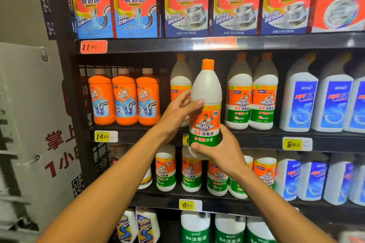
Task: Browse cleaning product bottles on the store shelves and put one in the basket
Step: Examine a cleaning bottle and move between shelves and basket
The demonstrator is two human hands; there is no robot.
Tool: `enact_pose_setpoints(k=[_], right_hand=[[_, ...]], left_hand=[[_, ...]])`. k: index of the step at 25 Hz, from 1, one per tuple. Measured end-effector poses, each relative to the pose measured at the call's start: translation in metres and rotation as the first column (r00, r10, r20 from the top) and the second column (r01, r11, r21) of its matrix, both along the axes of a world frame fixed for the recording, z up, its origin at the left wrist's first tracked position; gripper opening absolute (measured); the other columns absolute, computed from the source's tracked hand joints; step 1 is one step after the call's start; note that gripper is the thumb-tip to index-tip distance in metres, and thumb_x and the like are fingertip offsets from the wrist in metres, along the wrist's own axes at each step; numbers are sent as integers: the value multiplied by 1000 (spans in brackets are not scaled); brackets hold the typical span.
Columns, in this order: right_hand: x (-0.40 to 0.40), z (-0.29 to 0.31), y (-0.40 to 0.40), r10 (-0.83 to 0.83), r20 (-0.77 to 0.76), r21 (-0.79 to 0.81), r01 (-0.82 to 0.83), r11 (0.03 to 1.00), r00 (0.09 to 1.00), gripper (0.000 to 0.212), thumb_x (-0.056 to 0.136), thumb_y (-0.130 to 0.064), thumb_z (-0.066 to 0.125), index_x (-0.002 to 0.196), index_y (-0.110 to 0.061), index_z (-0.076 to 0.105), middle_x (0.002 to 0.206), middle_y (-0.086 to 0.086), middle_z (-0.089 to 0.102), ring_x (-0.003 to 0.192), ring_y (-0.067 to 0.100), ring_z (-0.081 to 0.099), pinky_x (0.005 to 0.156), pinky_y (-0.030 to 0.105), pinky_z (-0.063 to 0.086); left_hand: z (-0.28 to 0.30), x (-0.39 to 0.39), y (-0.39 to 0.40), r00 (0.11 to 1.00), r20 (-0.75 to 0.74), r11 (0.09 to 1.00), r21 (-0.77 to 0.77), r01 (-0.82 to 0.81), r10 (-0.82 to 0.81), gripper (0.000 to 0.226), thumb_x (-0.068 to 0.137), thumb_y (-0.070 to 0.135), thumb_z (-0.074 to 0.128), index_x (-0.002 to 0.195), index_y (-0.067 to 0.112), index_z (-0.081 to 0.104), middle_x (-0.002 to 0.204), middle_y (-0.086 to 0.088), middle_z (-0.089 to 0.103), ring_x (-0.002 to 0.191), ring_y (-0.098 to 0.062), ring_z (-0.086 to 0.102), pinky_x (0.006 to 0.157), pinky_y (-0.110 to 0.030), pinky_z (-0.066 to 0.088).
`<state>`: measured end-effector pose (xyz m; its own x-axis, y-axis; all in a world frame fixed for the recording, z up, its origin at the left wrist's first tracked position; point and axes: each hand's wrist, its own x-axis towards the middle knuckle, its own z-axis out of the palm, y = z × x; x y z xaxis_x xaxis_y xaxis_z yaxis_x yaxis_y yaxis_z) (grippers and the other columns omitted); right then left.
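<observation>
Both hands were on the bottle [206, 104], and it was up off the shelf [246, 136], upright, label square to the camera! The left hand [175, 114] came in from eight o'clock, thumb laid across the front at mid-height, the other fingers wrapped behind, clamped on the body. The right hand [223, 150] cupped the base from five o'clock, fingers closed round the bottom edge, taking the weight. That two-handed hold looked made for reading: one hand steadying, one supporting, the label kept facing out.

At three o'clock of the bottle stood two matching bottles [251, 100] in their row; at nine o'clock, three orange bottles [124, 98]. A gap sat just behind the held one, likely its slot.

No basket was in view. By my read this was the browsing step, with the drop into the basket not yet done.
</observation>
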<state>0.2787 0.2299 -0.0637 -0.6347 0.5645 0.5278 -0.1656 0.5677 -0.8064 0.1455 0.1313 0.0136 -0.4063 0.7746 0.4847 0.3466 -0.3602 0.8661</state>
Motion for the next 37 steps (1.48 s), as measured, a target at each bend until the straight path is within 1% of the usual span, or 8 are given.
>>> enact_pose_setpoints(k=[7, 12, 18, 23, 25, 29, 33, 37], right_hand=[[6, -6, -25, 109, -11, -113, -110, 988, 994, 64, 62, -25, 94, 115, -33, 59, 104, -13, 74, 93, -1, 69, 70, 14, 54], [7, -5, -62, 167, -64, -237, -178, 955, 984, 64, 54, -50, 84, 112, -30, 62, 97, -19, 75, 88, 0, 72, 66, 11, 53], [7, 4, -86, 233, -12, -399, -219, 891, 972, 62, 66, -62, 78, 115, -25, 65, 104, -3, 77, 97, 16, 74, 86, 37, 56], [10, 18, -101, 266, -61, -577, -251, 777, 962, 56, 78, -67, 62, 116, -26, 67, 109, 7, 76, 102, 28, 73, 90, 48, 53], [11, 22, -105, 277, -68, -619, -258, 742, 958, 61, 77, -67, 64, 120, -24, 66, 111, 9, 75, 102, 28, 72, 91, 52, 54], [16, 35, -111, 352, -113, -691, -328, 644, 929, 66, 72, -66, 67, 120, -20, 67, 109, 10, 76, 92, 24, 75, 72, 44, 61], [21, 39, -102, 369, -122, -690, -346, 636, 921, 57, 82, -66, 63, 115, -20, 69, 106, 9, 77, 89, 22, 76, 65, 39, 60], [30, 39, -87, 406, -106, -652, -372, 661, 908, 60, 81, -64, 64, 121, -19, 66, 111, 11, 75, 96, 24, 75, 72, 43, 60]], left_hand=[[-1, -2, -20, 999, 39, 999, -20, 33, -32, 48, 84, 38, 69, 129, 28, 54, 125, -3, 65, 110, -18, 67, 90, -40, 57], [0, -15, -29, 991, 129, 991, -121, 64, -48, 57, 79, 53, 66, 124, 19, 57, 111, -6, 73, 101, -22, 72, 91, -46, 56], [-7, -23, -35, 964, 266, 990, -135, 28, 9, 52, 82, 55, 69, 112, 13, 68, 95, -4, 78, 85, -20, 75, 66, -31, 59], [-9, -22, -38, 881, 473, 980, -162, 115, -25, 58, 81, 51, 72, 123, 12, 63, 106, -14, 75, 90, -29, 73, 83, -46, 59], [-8, -19, -42, 860, 507, 972, -174, 159, -50, 57, 83, 50, 71, 124, 12, 62, 102, -14, 74, 86, -29, 73, 77, -45, 59], [0, -9, -50, 822, 565, 950, -209, 234, -78, 52, 87, 49, 67, 121, 10, 62, 82, -12, 74, 65, -26, 73, 53, -35, 58], [5, 1, -47, 834, 551, 954, -229, 196, -39, 60, 87, 49, 66, 131, 9, 58, 86, -13, 71, 63, -25, 71, 52, -34, 58], [4, 5, -36, 848, 531, 970, -200, 135, -8, 60, 84, 49, 69, 128, 10, 60, 99, -14, 72, 74, -27, 73, 61, -37, 59]])
